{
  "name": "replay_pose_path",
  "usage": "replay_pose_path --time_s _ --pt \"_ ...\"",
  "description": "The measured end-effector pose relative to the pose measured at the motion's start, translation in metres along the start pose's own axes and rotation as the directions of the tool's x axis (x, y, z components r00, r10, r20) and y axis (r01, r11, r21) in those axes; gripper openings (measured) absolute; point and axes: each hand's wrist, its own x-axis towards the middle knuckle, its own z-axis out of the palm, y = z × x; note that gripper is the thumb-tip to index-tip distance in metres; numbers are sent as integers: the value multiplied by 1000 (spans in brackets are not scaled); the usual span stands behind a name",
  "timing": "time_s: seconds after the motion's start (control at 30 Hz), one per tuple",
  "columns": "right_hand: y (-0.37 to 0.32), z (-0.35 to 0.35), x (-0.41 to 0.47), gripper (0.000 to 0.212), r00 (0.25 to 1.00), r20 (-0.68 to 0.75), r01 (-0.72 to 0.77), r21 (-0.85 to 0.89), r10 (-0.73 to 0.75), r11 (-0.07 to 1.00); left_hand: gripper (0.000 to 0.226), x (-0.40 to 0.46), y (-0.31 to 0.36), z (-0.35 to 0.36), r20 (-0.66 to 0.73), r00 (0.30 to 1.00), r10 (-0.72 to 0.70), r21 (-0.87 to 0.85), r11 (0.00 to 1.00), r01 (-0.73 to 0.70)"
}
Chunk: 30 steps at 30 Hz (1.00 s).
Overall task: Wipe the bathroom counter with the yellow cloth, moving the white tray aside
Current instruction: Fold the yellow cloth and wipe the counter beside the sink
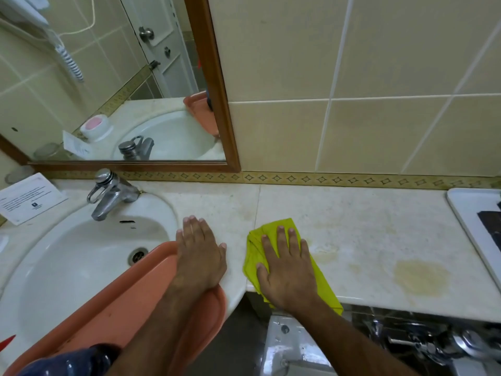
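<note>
My right hand (286, 267) lies flat, fingers spread, pressing the yellow cloth (321, 280) onto the pale counter (352, 226) near its front edge. The cloth is crumpled and hangs a little over the edge. My left hand (200, 251) rests flat on the counter beside the sink, its wrist over a salmon-pink tray (151, 299). The white tray (466, 218) sits at the far right of the counter, partly cut off, with something dark on it. A yellowish stain (421, 278) marks the counter to the right of the cloth.
A white sink (67, 261) with a chrome tap (111, 194) is on the left, and the pink tray lies across its front. A printed card (27, 198) stands behind it. A wood-framed mirror (217, 90) and tiled wall rise behind. Chrome fittings (433, 340) show below the counter.
</note>
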Motion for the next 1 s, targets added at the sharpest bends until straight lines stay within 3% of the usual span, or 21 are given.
replay_pose_path --time_s 0.17,0.33,0.5,1.0 --pt "8 -7 37 70 998 -4 -61 -18 61 998 71 15 48 -9 -97 978 186 -104 975 -195" --pt "33 -9 40 68 992 -32 -122 -3 122 993 70 12 87 24 -77 975 209 -140 966 -218" --pt "83 -22 27 67 979 -55 -198 -39 195 979 75 10 98 48 -124 939 320 -126 934 -334" --pt "278 -78 34 69 911 -35 -411 -154 411 898 70 17 91 60 -81 949 304 -204 927 -315"
